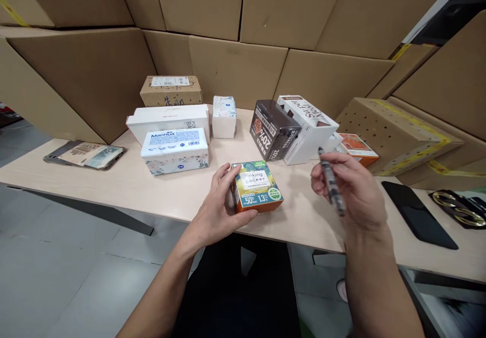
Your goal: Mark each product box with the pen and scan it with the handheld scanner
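Observation:
My left hand [220,204] wraps round the left side of a small yellow, green and orange biscuit box [260,188] near the table's front edge, its thumb along the front. To the right, my right hand [351,186] is raised above the table, closed round a dark patterned pen [332,181] that slants with its upper end away from me. Behind the biscuit box stand a black box marked 20% [269,130] and a white box lettered Super Meal [307,128], side by side. Part of an orange and white box [359,148] shows beyond my right hand.
At the left sit a tissue pack [174,151], a white box [169,118], a brown carton [170,90] and banknotes [91,154] on a dark flat object. A smaller tissue pack [224,118] stands mid-table. On the right lie a black phone [417,214] and scissors [461,209]. Cardboard [239,72] walls the back.

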Tool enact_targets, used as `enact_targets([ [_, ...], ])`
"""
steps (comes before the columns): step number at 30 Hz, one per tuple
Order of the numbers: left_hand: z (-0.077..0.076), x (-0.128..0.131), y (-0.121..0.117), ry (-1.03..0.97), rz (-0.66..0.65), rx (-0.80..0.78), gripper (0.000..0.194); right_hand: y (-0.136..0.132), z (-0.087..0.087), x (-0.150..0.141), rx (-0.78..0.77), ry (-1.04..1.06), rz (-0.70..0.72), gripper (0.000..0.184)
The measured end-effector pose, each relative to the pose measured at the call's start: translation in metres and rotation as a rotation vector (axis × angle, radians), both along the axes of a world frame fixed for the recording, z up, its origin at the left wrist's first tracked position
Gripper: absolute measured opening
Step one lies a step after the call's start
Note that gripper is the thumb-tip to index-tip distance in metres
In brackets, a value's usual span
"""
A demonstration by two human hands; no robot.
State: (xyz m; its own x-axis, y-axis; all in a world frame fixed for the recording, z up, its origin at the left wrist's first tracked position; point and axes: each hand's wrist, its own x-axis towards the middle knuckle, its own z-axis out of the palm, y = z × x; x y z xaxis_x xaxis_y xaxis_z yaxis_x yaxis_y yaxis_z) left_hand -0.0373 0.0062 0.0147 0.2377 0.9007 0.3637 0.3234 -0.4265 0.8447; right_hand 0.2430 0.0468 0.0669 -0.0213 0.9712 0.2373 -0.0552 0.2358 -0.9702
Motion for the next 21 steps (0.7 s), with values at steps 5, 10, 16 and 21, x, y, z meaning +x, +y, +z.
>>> enact_targets([
  [5, 0.0, -0.001, -0.002, 0.06, -0.012, 0.1, 0.056, 0.002, 0.009, -0.007, 0.069, 0.16, -0.024, 0.034],
  [10, -0.002, 0.001, -0.002, 0.027, -0.027, 0.135, 0.038, 0.009, 0.021, -0.031, 0.018, 0.043, -0.02, 0.029],
  [16, -0.001, 0.003, 0.0, 0.023, 0.017, 0.12, 0.036, 0.007, 0.021, -0.067, 0.012, -0.018, 0.179, 0.039],
  [21, -0.003, 0.004, 0.001, 0.018, 0.015, 0.124, 0.039, 0.005, 0.007, -0.083, 0.028, -0.137, 0.164, 0.031],
])
